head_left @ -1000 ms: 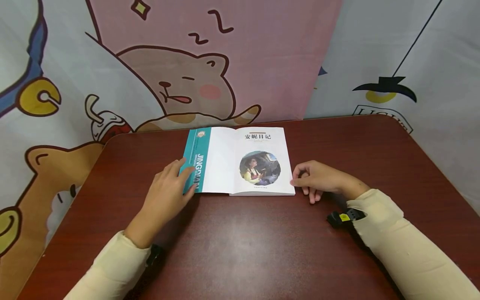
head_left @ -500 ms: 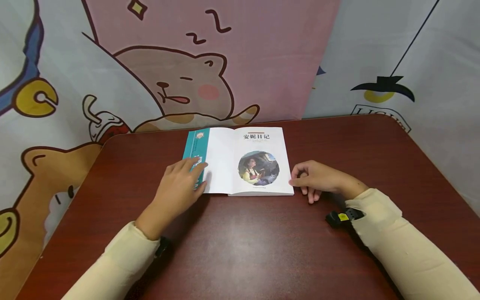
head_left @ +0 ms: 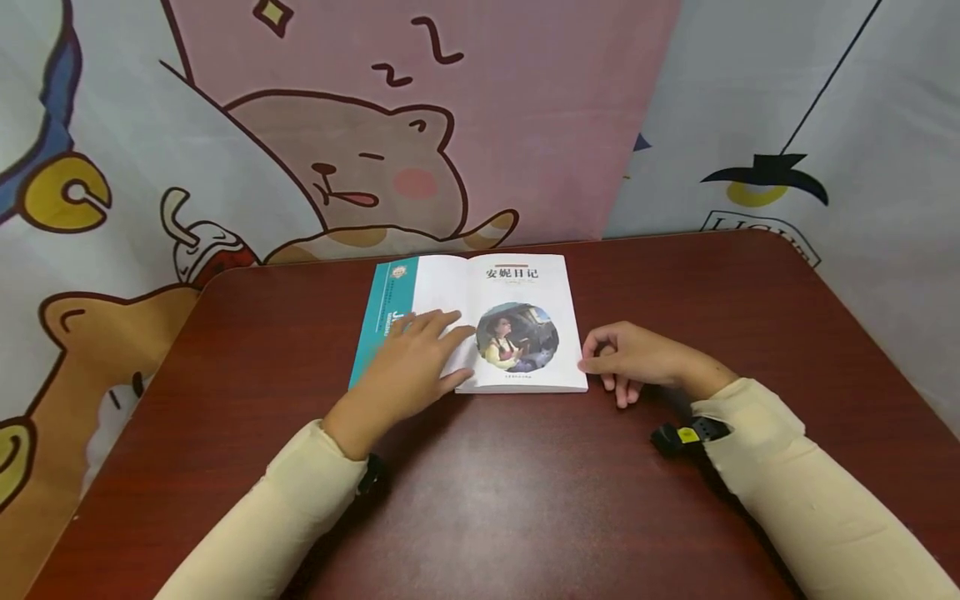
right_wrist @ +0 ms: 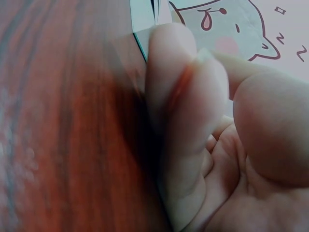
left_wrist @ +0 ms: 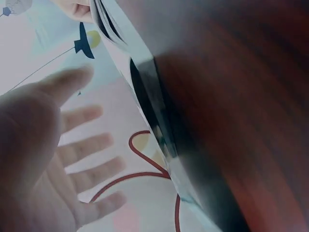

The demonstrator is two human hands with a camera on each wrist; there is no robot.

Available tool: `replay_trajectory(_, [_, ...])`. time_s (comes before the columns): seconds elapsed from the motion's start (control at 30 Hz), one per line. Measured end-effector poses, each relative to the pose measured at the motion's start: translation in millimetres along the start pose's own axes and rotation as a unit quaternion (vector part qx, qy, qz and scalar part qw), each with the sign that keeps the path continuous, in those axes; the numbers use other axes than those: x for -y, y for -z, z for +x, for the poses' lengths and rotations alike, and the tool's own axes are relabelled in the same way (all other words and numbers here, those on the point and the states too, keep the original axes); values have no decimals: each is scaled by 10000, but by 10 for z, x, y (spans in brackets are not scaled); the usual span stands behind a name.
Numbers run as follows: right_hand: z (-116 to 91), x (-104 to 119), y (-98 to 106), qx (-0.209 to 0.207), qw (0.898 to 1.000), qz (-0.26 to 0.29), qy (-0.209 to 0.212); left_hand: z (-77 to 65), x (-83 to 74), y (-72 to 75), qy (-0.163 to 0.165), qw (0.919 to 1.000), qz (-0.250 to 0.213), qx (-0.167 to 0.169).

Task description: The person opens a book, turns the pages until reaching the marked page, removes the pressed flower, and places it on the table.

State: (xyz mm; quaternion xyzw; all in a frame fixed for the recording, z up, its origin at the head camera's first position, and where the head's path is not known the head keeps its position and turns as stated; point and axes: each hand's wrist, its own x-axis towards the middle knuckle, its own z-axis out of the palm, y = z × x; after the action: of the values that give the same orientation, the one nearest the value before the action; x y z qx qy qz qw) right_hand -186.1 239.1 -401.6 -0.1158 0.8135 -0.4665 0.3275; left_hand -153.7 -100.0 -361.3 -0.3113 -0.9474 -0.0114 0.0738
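Note:
An open book [head_left: 525,287] lies near the back of the table. Its right page bears a round picture of a seated figure, and a teal flap [head_left: 397,292] borders the left page. Over that left page my left hand [head_left: 401,367] is spread, fingers extended and holding nothing. In the left wrist view a gap shows between those fingers [left_wrist: 91,145] and the book's edge [left_wrist: 145,92]. At the book's lower right edge, my right hand [head_left: 637,358] pinches the corner between thumb and curled fingers. The right wrist view shows its fingertips [right_wrist: 169,48] close against the book's corner [right_wrist: 141,19].
The dark red-brown wooden table [head_left: 510,500] extends around the book on all sides. Behind it hangs a cloth backdrop [head_left: 555,125] printed with cartoon animals. A black wrist strap [head_left: 690,433] sits at the right cuff.
My left hand has slid rightward from the teal flap across to the left page, uncovering part of the flap. The right hand stays at the book's right edge.

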Motion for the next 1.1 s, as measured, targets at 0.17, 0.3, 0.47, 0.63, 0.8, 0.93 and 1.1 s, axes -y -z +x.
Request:
replay_trajectory(0.17, [5,-16,-6,-14,10000,57,8,109,-97,-57,-481,9964,-587,364])
replay_trajectory(0.3, [15,-31,-13,11,10000,89,25,151,-154,-87,-492,9921,-932,677])
replay_trajectory(0.47, [20,-33,-14,63,9999,82,95,186,-194,-108,-254,9894,-1008,1011])
replay_trajectory(0.63, [12,-24,-24,106,9998,78,113,218,-216,-129,-202,9880,-1006,1153])
replay_trajectory(0.8, [6,-24,-33,101,9999,76,79,254,-237,-149,-128,9866,-1016,1273])
replay_trajectory(0.93, [0,-13,-27,67,9999,71,56,275,-249,-163,-108,9862,-974,1331])
replay_trajectory(1.1, [-8,5,-7,20,10000,85,-7,287,-262,-161,-121,9875,-946,1253])
